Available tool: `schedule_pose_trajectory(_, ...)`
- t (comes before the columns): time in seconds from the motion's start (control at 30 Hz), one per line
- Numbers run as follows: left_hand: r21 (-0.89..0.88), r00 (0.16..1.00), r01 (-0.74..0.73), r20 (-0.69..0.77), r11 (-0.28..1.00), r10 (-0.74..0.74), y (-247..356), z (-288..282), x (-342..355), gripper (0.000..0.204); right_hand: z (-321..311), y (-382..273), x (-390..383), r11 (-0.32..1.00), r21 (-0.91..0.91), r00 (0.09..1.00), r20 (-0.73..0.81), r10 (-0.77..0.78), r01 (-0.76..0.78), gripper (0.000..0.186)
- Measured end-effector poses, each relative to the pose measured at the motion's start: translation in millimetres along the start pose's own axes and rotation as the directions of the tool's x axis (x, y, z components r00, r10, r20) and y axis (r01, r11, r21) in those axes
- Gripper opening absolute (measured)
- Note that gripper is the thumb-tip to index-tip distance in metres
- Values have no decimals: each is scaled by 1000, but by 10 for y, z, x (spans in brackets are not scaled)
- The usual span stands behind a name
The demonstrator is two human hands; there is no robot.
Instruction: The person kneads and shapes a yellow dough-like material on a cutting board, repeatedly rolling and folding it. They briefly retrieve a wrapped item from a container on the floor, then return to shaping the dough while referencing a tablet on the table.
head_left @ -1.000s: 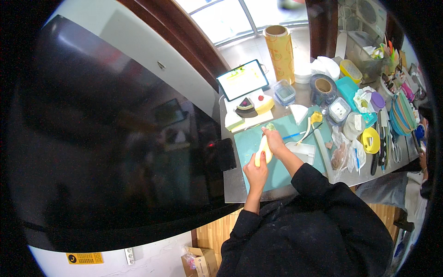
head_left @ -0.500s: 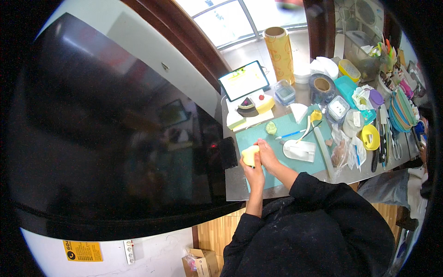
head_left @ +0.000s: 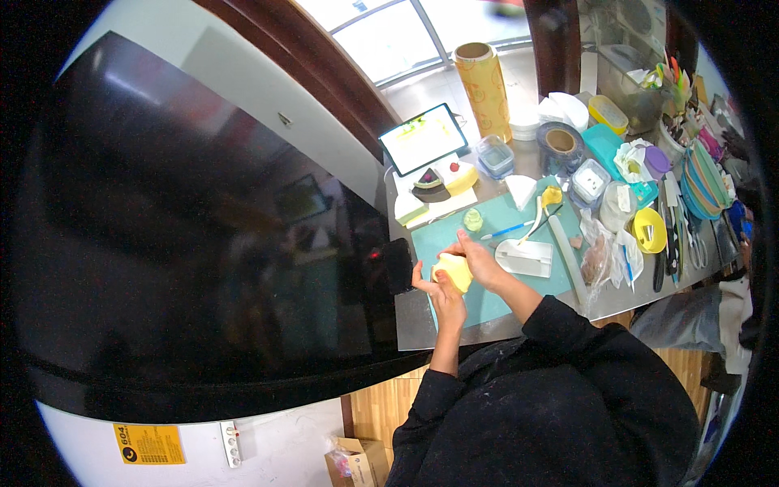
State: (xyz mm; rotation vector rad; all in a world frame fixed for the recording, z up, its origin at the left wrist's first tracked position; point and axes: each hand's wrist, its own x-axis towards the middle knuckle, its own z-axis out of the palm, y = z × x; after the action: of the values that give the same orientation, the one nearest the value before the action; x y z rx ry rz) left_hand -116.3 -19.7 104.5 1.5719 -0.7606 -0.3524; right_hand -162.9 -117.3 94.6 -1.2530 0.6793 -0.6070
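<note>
A soft pale-yellow lump, like clay or dough (head_left: 456, 273), is between my two hands above the green mat (head_left: 485, 307). My left hand (head_left: 445, 297) supports it from the near left side, thumb against it and index finger stretched away. From the right, my right hand (head_left: 482, 263) presses on it with the fingers along its far side. A pale green shaped lump (head_left: 473, 219) lies on the mat beyond my hands. Right of them are a white smoother with a handle (head_left: 524, 258), a thin blue tool (head_left: 508, 231) and a white rolling pin (head_left: 568, 253).
Cake-slice models (head_left: 430, 188) and a lit tablet (head_left: 425, 140) stand at the back left. A tall yellow wrap roll (head_left: 484, 93), a clear tape roll (head_left: 560, 143), tubs, a yellow bowl (head_left: 649, 231) and knives crowd the right. A black phone-like object (head_left: 398, 265) is at the left edge.
My hands have turned the yellow lump and moved slightly right. My left index finger has stretched out from it, and more of the lump shows between the hands.
</note>
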Motion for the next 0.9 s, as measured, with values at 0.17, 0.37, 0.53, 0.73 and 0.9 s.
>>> schedule_pose_trajectory(0.17,18,995,-18,-96,1000,19,-67,-7,-11,45,73,130,-74,994,-97,987,-154,42,-58,68)
schedule_pose_trajectory(0.37,-2,991,-46,-129,999,45,-224,-67,-18,37,133,139,-140,988,-151,964,-258,-64,26,63)
schedule_pose_trajectory(0.53,-340,978,192,-16,921,-210,-446,-116,3,42,179,376,-120,987,-146,978,-206,29,-60,63)
schedule_pose_trajectory(0.73,-188,970,240,16,952,-241,-503,-317,129,53,-411,435,-130,920,-383,996,24,-86,89,52)
schedule_pose_trajectory(0.9,-183,949,311,104,933,-296,-321,-462,77,43,-1948,628,-272,-183,-870,870,-394,-298,-457,16)
